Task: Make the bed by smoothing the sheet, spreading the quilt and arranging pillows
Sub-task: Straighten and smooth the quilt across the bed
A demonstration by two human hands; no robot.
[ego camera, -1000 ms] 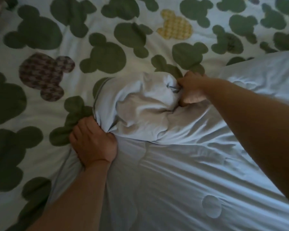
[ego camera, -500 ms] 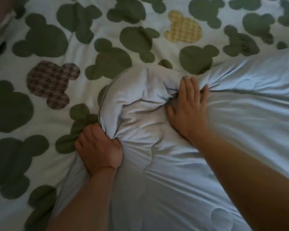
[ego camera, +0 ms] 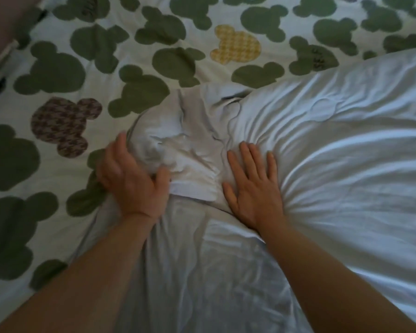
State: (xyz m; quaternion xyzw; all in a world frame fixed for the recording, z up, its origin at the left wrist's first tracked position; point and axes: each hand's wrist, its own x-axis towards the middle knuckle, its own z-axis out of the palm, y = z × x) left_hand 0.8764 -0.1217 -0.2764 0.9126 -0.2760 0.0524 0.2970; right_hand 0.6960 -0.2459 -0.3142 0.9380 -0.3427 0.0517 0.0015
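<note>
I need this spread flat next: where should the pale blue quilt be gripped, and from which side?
Probably the bunched corner of the pale blue quilt, approached from the left over the mouse-patterned sheet. Its piped edge curls up there beside the left hand, exposed, while the right hand presses flat.

Indoors, dim. The bed is filling almost the whole head view, running off the frame at top, right and bottom. Only 1 corner of the room is showing, at top left: a dull pinkish-brown surface, blurred, lying beyond the bed's edge. Whether it is wall, floor or headboard cannot be told. A pale strip is running diagonally along that edge, with 2 dark patches sitting against it. Light is falling soft and uneven: the right side is catching a cooler, brighter sheen, while the left and bottom are sinking into grey shadow.
</note>
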